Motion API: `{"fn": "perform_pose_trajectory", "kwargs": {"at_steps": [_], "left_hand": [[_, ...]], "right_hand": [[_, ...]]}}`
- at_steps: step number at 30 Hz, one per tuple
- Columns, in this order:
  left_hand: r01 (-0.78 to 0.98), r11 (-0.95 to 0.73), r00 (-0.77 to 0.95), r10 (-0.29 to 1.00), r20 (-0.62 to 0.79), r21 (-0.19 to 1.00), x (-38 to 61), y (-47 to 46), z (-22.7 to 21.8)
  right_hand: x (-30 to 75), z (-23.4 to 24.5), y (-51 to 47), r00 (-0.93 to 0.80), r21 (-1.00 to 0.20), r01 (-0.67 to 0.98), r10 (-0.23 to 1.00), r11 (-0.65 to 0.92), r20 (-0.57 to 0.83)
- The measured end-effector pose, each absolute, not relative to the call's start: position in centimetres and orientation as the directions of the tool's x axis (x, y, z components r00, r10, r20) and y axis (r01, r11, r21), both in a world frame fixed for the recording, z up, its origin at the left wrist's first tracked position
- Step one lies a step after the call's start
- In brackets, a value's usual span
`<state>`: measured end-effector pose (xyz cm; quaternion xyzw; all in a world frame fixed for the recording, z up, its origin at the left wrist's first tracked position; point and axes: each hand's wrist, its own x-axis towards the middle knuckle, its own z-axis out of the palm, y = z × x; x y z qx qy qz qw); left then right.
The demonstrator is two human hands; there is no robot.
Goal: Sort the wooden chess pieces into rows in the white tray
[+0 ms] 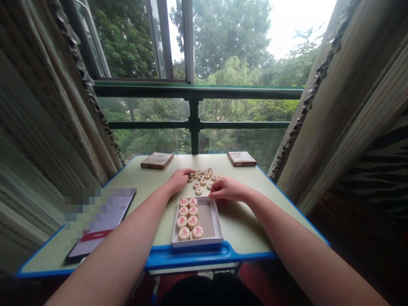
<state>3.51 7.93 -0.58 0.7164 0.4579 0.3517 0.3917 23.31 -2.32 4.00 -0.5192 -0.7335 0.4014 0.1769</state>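
Several round wooden xiangqi pieces (203,182) with dark characters lie loosely spread on the pale green table (146,182), beyond an open shallow box. My left hand (180,180) reaches to the left side of these pieces, its fingers stretched out and the fingertips at the nearest ones. Close to the box's far right corner, my right hand (227,188) has its fingers curled together; whatever is between them is hidden. The white-rimmed box (218,223) holds red-lettered xiangqi pieces (192,221) in two columns on its left, with bare bottom showing on its right.
Two flat brown boxes (157,160) (242,158) lie at the table's far left and far right. A tablet (108,227), partly blurred out, rests beside my left forearm. The table has a blue edge (255,256); behind it stand a green railing (194,114) and window, between curtains (321,106).
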Motion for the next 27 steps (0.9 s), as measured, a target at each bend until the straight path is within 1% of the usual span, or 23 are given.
{"fn": "perform_pose_trajectory", "kwargs": {"at_steps": [1, 3, 5, 6, 7, 9, 12, 14, 16, 19, 22, 24, 27], "left_hand": [[0.377, -0.279, 0.353, 0.925, 0.141, 0.883, 3.6, 7.8, -0.5], [0.38, -0.303, 0.398, 0.906, 0.141, 0.874, 3.7, 7.6, -0.4], [0.407, -0.352, 0.436, 0.886, 0.159, 0.843, 3.9, 7.3, -0.2], [0.422, -0.384, 0.451, 0.875, 0.177, 0.821, 4.0, 7.2, -0.1], [0.432, -0.418, 0.463, 0.863, 0.201, 0.799, 4.2, 7.1, -0.1], [0.439, -0.477, 0.483, 0.84, 0.247, 0.761, 4.4, 6.9, 0.0], [0.46, -0.505, 0.494, 0.829, 0.262, 0.73, 4.7, 6.7, 0.0], [0.472, -0.496, 0.493, 0.834, 0.248, 0.728, 4.7, 6.7, -0.1], [0.454, -0.485, 0.5, 0.833, 0.237, 0.748, 4.7, 6.8, -0.1], [0.384, -0.441, 0.525, 0.827, 0.201, 0.812, 4.7, 6.9, -0.3], [0.295, -0.351, 0.538, 0.83, 0.148, 0.889, 4.8, 7.0, -0.4], [0.259, -0.304, 0.531, 0.837, 0.128, 0.917, 4.9, 6.9, -0.4], [0.231, -0.283, 0.516, 0.847, 0.129, 0.931, 5.0, 6.8, -0.3]], "right_hand": [[23.6, 4.0, -2.1, -0.368, -0.749, 0.64, 0.925, 0.173, -0.1], [24.3, 3.8, -1.4, -0.246, -0.664, 0.708, 0.965, 0.24, 0.086], [25.0, 3.1, -0.4, -0.099, -0.534, 0.809, 0.952, 0.246, 0.289], [25.3, 2.6, 0.0, -0.066, -0.468, 0.853, 0.937, 0.231, 0.343], [25.5, 2.2, 0.4, -0.067, -0.405, 0.887, 0.931, 0.22, 0.358], [25.7, 1.2, 0.9, -0.107, -0.345, 0.911, 0.94, 0.224, 0.325], [25.6, 0.4, 1.2, -0.231, -0.334, 0.893, 0.943, 0.303, 0.241], [25.4, 0.3, 1.3, -0.277, -0.342, 0.877, 0.936, 0.338, 0.215], [25.3, 0.4, 1.3, -0.265, -0.341, 0.878, 0.934, 0.336, 0.237], [25.2, 0.6, 1.3, -0.216, -0.322, 0.896, 0.935, 0.304, 0.281], [25.0, 0.7, 1.2, -0.217, -0.307, 0.909, 0.949, 0.282, 0.229], [24.9, 0.7, 1.1, -0.224, -0.294, 0.913, 0.951, 0.281, 0.212], [24.9, 0.6, 1.2, -0.211, -0.284, 0.916, 0.941, 0.285, 0.263]]}}
